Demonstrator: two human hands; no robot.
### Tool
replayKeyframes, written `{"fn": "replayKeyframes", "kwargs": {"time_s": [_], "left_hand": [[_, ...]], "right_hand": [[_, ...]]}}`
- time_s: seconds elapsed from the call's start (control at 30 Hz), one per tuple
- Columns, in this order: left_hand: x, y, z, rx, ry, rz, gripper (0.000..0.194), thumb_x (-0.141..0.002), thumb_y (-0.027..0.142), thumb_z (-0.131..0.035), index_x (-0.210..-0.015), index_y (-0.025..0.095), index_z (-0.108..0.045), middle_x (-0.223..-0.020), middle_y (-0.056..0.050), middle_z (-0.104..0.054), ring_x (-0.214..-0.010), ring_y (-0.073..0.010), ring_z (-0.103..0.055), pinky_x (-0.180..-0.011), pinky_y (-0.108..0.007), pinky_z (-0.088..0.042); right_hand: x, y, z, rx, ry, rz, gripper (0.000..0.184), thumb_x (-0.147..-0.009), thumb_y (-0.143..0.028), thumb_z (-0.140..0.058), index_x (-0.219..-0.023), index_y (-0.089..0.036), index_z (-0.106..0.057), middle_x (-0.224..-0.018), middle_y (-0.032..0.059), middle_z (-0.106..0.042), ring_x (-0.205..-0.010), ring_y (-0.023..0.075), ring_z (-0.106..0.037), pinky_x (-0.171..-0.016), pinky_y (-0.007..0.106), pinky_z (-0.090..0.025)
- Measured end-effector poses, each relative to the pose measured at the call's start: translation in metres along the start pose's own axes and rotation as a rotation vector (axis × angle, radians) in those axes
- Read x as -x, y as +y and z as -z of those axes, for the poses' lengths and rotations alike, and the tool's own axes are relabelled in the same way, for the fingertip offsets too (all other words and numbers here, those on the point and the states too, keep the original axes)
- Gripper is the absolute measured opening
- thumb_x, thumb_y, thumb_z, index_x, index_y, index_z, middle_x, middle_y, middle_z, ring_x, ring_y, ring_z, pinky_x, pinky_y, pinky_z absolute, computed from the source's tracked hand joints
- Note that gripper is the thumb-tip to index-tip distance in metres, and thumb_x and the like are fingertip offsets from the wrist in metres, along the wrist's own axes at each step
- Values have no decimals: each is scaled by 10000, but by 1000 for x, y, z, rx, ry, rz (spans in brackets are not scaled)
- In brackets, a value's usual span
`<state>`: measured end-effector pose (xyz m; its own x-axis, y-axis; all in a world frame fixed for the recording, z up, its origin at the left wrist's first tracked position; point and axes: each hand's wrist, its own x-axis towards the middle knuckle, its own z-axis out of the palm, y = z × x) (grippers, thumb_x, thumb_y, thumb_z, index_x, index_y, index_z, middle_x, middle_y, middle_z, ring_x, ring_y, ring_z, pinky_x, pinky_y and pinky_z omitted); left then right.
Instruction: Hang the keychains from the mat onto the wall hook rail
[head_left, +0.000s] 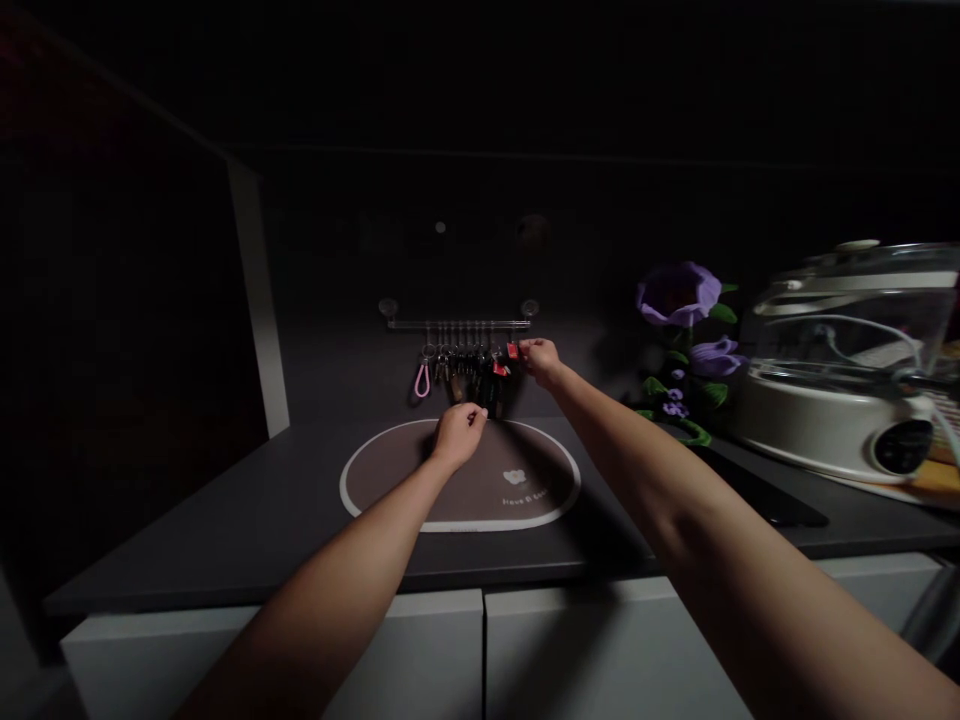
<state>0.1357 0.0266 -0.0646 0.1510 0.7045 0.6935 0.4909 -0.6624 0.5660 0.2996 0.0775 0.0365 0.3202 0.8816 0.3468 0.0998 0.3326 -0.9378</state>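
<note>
Head view, centre of the frame: my right hand (541,360) has its fingertips clamped on a red tag (512,351) below the right end of the clear rail (459,324). Lower, my left hand (459,432) curls near the hanging keys (442,364); whether it grips anything, I cannot tell.

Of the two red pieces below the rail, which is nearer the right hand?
The upper red piece, right beside the right hand; the other red piece sits lower and farther left.
</note>
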Motion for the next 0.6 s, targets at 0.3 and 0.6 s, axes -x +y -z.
{"fn": "replayKeyframes", "kwargs": {"time_s": [0.3, 0.6], "left_hand": [[-1, -1, 0, 27, -1, 11, 226, -778, 264, -456, -680, 139, -616, -643, -30, -607, -646, -128, -532, -624, -237, -384], [1, -4, 2, 237, 12, 124, 199, -716, 237, -543, -868, 128, -610, -680, -11, -578, -611, -96, -515, -603, -213, -403]], "right_hand": [[-8, 17, 4, 29, 19, 67, 120, -661, -146, -473, -543, -157, -454, -432, -54, -397, -391, 42, -320, -410, 175, -231], [15, 14, 13, 106, 102, 118, 112, -640, -179, -520, -743, -141, -542, -630, -28, -506, -535, 60, -406, -537, 190, -331]]}}
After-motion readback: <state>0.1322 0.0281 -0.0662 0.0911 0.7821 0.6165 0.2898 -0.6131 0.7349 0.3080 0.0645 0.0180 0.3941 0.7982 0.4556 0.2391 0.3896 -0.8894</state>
